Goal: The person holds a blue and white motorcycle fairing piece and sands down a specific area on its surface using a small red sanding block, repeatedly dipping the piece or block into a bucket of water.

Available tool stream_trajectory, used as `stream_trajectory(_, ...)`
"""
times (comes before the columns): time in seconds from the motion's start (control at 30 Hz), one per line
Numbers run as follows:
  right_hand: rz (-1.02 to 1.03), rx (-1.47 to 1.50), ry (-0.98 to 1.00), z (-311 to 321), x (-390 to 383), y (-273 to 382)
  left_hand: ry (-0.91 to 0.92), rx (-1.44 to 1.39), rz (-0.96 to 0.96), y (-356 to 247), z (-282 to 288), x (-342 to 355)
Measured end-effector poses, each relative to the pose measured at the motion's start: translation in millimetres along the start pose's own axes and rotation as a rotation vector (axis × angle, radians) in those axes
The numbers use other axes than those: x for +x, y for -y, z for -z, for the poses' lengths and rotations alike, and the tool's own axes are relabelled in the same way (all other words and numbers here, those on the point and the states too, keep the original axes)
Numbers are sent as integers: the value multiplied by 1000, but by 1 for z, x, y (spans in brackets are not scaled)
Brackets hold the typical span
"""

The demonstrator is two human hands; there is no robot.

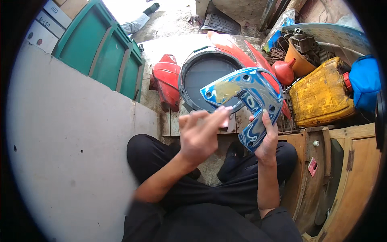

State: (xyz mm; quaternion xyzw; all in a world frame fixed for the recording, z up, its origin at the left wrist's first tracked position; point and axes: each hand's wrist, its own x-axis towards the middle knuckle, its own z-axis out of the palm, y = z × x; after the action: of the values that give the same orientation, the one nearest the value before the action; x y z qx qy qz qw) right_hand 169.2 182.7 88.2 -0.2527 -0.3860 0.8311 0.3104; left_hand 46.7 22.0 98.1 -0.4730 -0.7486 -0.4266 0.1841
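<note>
Holds the glossy blue panel [261, 92] just right of the frame's centre by its lower end in the right hand [267, 142], apparently to leave the patterned side free for the blurred left hand [200, 135], closed round a small pinkish piece [225, 122], near the dark round basin [182, 86] at upper centre, perhaps for easy reach.

- From our left hand [199, 135], nine o'clock is open up to the white wall [80, 125].
- At eleven, the red panel [168, 78] stands in our way.
- Between one and two, the blue plate [260, 89] blocks us.
- From our right hand [267, 141], the yellow jerrycan [322, 94] bars two o'clock.
</note>
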Motion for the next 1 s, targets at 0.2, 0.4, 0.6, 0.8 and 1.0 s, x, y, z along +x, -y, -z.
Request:
stream_trajectory(0.2,-36,-57,69,-11,-8,-2,-203,-50,369,30,-1,9)
stream_trajectory(0.4,-33,-65,94,-15,-9,-5,-101,-11,267,22,1,10)
stream_trajectory(0.6,-8,-99,79,-15,-10,-6,-47,-61,232,9,0,11)
stream_trajectory(0.8,-8,-81,52,-17,-8,-6,-16,-178,205,-1,-8,2)
stream_trajectory(1.0,-16,-106,56,-14,-7,-5,-25,-260,194,6,-3,1)
